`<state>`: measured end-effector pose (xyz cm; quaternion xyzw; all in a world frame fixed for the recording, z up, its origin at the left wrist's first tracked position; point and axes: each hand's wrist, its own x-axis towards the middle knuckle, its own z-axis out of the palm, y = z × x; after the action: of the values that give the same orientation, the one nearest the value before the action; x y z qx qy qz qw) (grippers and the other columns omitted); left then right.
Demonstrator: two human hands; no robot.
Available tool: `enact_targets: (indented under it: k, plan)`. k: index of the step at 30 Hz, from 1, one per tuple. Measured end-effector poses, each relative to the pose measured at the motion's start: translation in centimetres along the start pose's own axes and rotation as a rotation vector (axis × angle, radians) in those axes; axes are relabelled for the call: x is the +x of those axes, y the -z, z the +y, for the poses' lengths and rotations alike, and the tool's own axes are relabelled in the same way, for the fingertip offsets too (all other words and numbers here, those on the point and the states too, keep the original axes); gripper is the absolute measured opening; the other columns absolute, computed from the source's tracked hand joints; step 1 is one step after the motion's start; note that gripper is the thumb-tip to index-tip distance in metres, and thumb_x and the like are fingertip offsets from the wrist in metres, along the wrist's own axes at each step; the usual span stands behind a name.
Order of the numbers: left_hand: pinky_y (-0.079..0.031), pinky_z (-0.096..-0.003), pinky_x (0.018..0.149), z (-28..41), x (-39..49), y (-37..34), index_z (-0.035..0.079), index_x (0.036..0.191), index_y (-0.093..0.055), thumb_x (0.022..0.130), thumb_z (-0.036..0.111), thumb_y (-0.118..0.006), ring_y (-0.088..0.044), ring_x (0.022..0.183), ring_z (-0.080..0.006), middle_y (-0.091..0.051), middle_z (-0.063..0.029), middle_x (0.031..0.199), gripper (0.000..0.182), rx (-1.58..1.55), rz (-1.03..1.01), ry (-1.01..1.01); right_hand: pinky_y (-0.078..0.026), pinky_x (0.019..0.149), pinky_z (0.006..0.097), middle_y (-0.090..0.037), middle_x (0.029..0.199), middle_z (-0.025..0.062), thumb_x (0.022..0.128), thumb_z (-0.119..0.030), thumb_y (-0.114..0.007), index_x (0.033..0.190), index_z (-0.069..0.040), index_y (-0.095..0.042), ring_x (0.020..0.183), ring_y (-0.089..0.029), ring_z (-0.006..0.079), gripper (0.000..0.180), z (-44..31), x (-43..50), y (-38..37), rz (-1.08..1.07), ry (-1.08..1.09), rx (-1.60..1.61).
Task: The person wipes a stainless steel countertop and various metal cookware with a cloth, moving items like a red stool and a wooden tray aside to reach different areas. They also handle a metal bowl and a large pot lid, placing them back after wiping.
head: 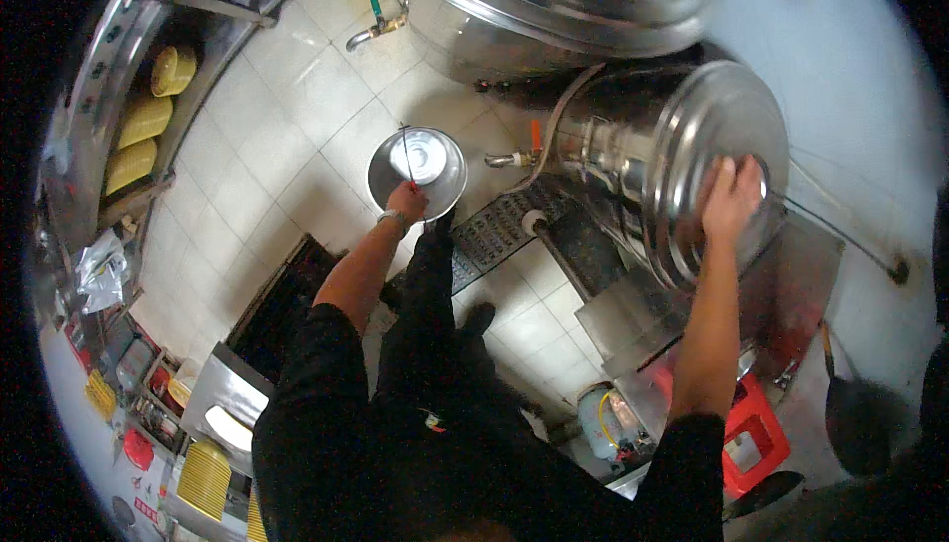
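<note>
My left hand [407,201] grips the thin wire handle of a round metal bucket [379,171], which hangs above or stands on the tiled floor; I cannot tell which. Its bright inside bottom is visible, with no contents that I can make out. At the middle of a round stainless steel lid [686,134], my right hand [730,197] closes over what seems to be its handle, partly hidden by the fingers. The lid sits on a tall steel drum [593,141]. From the drum's side a tap [508,160] with an orange lever points towards the bucket.
A larger lidded steel drum [474,37] stands beyond, beside a green-levered tap [378,26]. A hose [567,101] runs down the nearer drum to a dark floor grate [493,234]. Yellow containers [144,123] fill a shelf at left. A red plastic stool [764,431] is at lower right.
</note>
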<state>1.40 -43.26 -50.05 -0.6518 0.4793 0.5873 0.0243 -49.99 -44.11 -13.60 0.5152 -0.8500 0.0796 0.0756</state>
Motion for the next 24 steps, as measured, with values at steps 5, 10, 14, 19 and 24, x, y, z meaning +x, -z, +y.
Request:
enact_targets:
  k: [5,10,14,19,24]
  plan:
    - [-0.049,-0.0401,0.064,-8.3,9.4,-8.3,0.005,0.089,-0.059,0.086,0.024,-0.058,-0.062,0.074,-0.0303,-0.063,-0.0141,0.080,0.019,-0.094,0.047,-0.108,-0.026,0.108,0.0449,-0.041,0.138,0.0252,0.097,-0.032,-0.043,0.132,0.006,-0.043,0.129,-0.037,0.0397,0.052,-0.8,0.9,0.5,-0.046,-0.042,0.090]
    - [-0.048,-0.0355,0.064,-6.0,10.4,-11.7,0.011,0.097,-0.057,0.096,0.029,-0.045,-0.057,0.070,-0.0238,-0.060,-0.0065,0.080,0.022,-0.348,-0.079,-0.035,-0.025,0.109,0.0425,-0.042,0.138,0.0225,0.099,-0.028,-0.042,0.135,0.003,-0.041,0.129,-0.038,0.0360,0.048,0.2,0.6,0.3,-0.034,-0.109,0.167]
    - [-0.049,-0.0375,0.083,-0.1,6.2,-7.4,0.002,0.115,-0.050,0.085,0.028,-0.061,-0.061,0.096,-0.0307,-0.063,-0.0144,0.103,0.041,0.016,0.018,0.079,-0.028,0.107,0.0427,-0.046,0.134,0.0217,0.098,-0.028,-0.044,0.135,0.001,-0.043,0.125,-0.041,0.0361,0.047,-1.3,0.4,0.8,-0.021,-0.156,0.088]
    - [-0.048,-0.0377,0.082,-7.6,-0.2,-3.6,0.000,0.121,-0.048,0.089,0.029,-0.055,-0.059,0.094,-0.0285,-0.060,-0.0138,0.105,0.044,0.055,-0.060,0.156,-0.037,0.092,0.0473,-0.052,0.121,0.0222,0.093,-0.033,-0.052,0.123,0.002,-0.050,0.103,-0.049,0.0373,0.046,0.3,-0.2,0.3,-0.018,-0.094,0.126]
    - [-0.047,-0.0382,0.072,-10.7,-6.5,0.6,0.001,0.121,-0.048,0.096,0.031,-0.043,-0.055,0.078,-0.0202,-0.057,-0.0082,0.090,0.039,-1.108,-0.185,0.924,-0.034,0.104,0.0459,-0.045,0.133,0.0262,0.092,-0.026,-0.055,0.121,0.007,-0.050,0.124,-0.044,0.0384,0.043,-0.3,-0.9,0.1,0.410,-0.268,0.265]
